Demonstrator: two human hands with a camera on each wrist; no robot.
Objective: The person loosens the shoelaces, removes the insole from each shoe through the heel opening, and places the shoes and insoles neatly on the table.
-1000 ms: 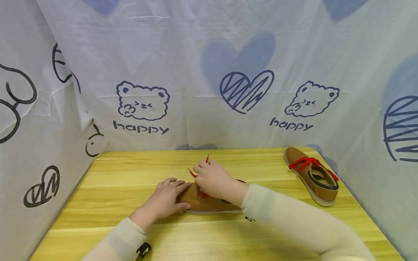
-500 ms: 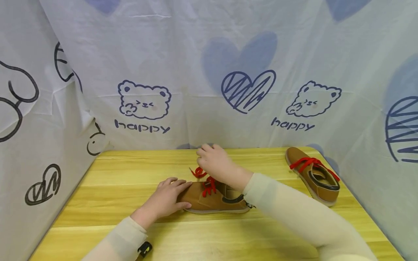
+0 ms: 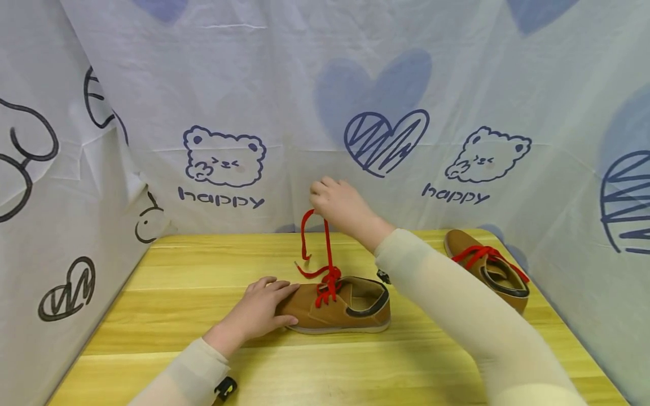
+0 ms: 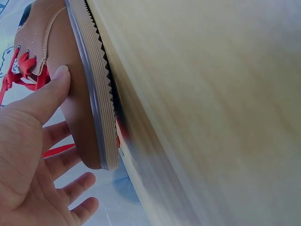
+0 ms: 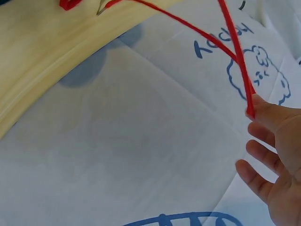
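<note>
A brown shoe point(image 3: 332, 317) with a dark collar stands on its sole in the middle of the table, toe to the left. My left hand point(image 3: 256, 311) holds it by the toe. In the left wrist view, the thumb lies along one side of the shoe point(image 4: 77, 108) and fingers reach behind the toe. High above the shoe, my right hand point(image 3: 339, 204) pinches a red shoelace point(image 3: 328, 242), which rises taut from the eyelets. Its free tip dangles left of the hand. The other lace end lies loosely behind the shoe. The right wrist view shows the lace point(image 5: 237, 47) between thumb and forefinger.
A matching brown shoe point(image 3: 459, 241), its red laces tied across it, sits at the table's right rear. White cloth point(image 3: 304, 113) printed with hearts and bears hangs around the back and sides of the wooden table point(image 3: 315, 372).
My right hand has risen from the shoe, drawing the red shoelace upward until it stretches taut. The left hand has stayed on the toe, and the shoe has kept its place.
</note>
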